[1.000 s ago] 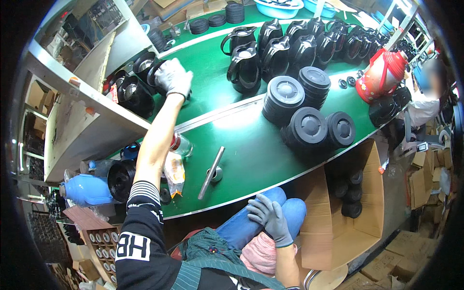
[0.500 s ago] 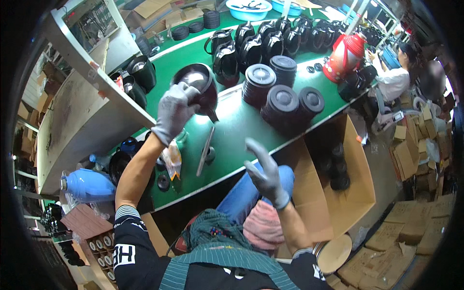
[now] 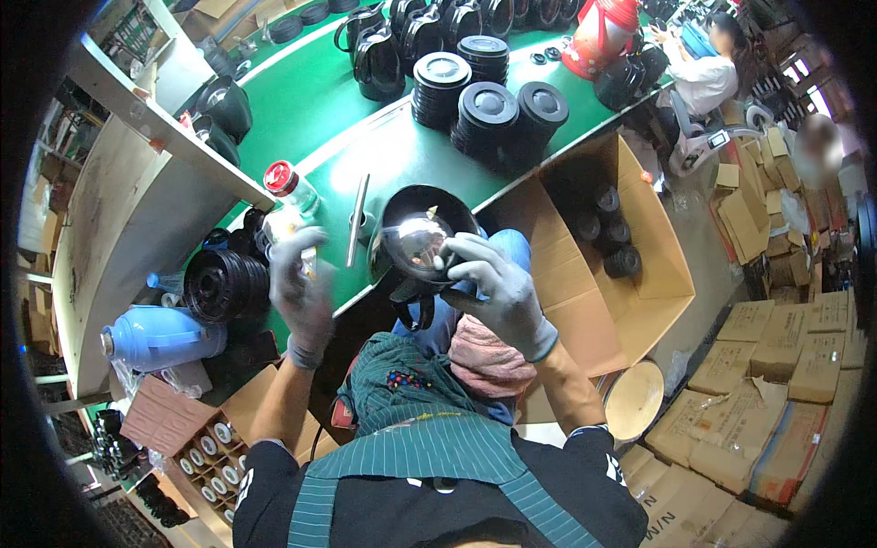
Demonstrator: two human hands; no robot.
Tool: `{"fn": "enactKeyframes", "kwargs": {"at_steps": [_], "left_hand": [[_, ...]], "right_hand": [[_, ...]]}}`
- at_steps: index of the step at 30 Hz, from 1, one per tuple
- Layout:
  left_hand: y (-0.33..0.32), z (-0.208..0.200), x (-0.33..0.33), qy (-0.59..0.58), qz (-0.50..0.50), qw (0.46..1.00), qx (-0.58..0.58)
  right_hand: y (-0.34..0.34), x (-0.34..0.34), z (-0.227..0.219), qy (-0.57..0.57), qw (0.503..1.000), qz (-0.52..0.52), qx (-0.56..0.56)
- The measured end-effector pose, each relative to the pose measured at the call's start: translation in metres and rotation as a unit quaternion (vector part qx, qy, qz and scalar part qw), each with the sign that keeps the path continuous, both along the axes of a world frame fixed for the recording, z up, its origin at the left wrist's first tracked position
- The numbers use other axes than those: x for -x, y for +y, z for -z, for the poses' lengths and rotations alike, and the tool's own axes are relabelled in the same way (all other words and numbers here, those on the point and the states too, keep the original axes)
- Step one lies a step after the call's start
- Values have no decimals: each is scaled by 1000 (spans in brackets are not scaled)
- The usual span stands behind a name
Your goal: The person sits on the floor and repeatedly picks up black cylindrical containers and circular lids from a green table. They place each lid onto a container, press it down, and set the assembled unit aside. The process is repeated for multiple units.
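Observation:
A black jug [image 3: 464, 211] with a handle and a shiny silvery inside hangs over the green table's front edge, tilted so its opening faces me and its handle points toward my lap. My right hand [image 3: 501, 290], in a grey glove, is closed on its right side, fingers at the rim. My left hand [image 3: 306, 297], gloved alike, is raised left of the jug and apart from it. Motion smears its fingers. Behind that hand stand a clear jar with a red lid [image 3: 281, 177] and a partly hidden clear plastic bag. A metal bar [image 3: 358, 219] stands on the table beyond the jug.
Stacked black round lids [image 3: 487, 105] stand on the green table [image 3: 338, 169], with several black jugs [image 3: 377, 64] behind. A red flask [image 3: 598, 36] is farther right. An open cardboard box [image 3: 662, 228] adjoins the table's right front. A blue flask [image 3: 169, 338] lies left. A co-worker [image 3: 708, 78] sits far right.
The jug has come from above the table toward my lap. My left hand has let go of it and drawn back; my right hand, empty before, now grips it. The view has shifted.

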State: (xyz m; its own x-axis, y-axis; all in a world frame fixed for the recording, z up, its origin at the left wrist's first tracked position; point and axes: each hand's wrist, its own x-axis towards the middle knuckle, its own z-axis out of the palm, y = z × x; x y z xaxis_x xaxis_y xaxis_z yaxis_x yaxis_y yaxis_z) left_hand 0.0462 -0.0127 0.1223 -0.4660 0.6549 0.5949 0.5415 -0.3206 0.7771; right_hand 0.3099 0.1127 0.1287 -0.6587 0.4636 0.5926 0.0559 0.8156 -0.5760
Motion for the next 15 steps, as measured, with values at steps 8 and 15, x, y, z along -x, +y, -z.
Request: {"fn": "enactKeyframes", "kwargs": {"at_steps": [8,15], "left_hand": [[-42,155,2,-249,339,835,354],[-8,108,-27,-741,557,369,67]], "right_hand": [[-6,2,7,85,989,-98,73],[-22,2,6,-58,990,-128,27]]}}
